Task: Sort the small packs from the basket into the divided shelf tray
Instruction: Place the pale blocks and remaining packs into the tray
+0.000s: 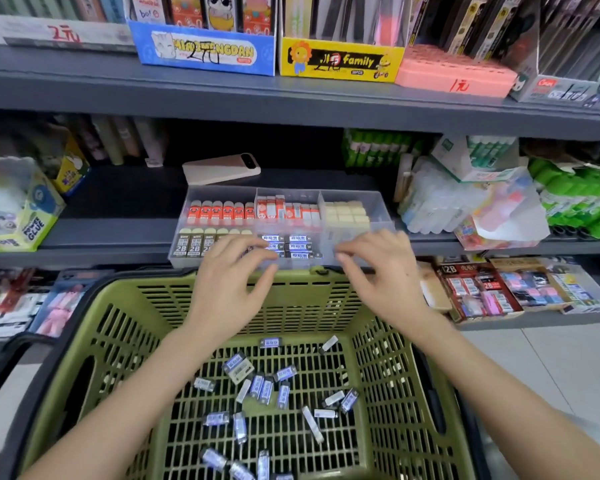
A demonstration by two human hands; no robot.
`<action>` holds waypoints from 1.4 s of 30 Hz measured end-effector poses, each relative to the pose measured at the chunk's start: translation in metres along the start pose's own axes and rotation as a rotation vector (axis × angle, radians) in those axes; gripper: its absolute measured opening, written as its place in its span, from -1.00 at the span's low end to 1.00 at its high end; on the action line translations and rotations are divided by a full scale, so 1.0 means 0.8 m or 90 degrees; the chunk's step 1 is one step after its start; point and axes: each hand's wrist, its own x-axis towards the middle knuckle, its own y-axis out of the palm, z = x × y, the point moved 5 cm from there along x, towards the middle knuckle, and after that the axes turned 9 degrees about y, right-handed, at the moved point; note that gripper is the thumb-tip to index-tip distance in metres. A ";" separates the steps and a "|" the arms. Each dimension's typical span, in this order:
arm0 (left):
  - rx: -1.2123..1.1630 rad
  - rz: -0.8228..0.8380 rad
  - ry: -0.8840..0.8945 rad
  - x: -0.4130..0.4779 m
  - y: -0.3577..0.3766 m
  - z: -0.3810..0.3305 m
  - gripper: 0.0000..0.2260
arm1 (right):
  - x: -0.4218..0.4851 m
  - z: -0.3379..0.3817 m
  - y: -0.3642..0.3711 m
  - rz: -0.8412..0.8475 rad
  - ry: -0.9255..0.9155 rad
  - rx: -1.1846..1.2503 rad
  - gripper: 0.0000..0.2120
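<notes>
A clear divided tray (378, 206) sits on the middle shelf, with rows of red, cream, 2B and blue-labelled packs in its compartments. Blue-labelled packs (300, 245) fill the front middle compartment. Below it a green basket (378, 358) holds several small blue-labelled packs (262, 388) scattered on its floor. My left hand (234, 282) hovers over the tray's front edge, fingers spread and slightly bent, holding nothing that I can see. My right hand (383, 268) is beside it at the tray's front right compartment, fingers relaxed and empty.
A pink phone-like case (220, 168) lies behind the tray. Glue boxes (18, 216) stand at the left, green glue sticks (575, 199) and plastic bags at the right. Display boxes line the upper shelf (291, 98). Eraser boxes (482, 289) fill the lower shelf.
</notes>
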 end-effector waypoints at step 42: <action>-0.015 0.567 -0.305 -0.260 0.150 0.096 -0.66 | -0.209 -0.057 0.188 0.512 0.663 0.119 -0.65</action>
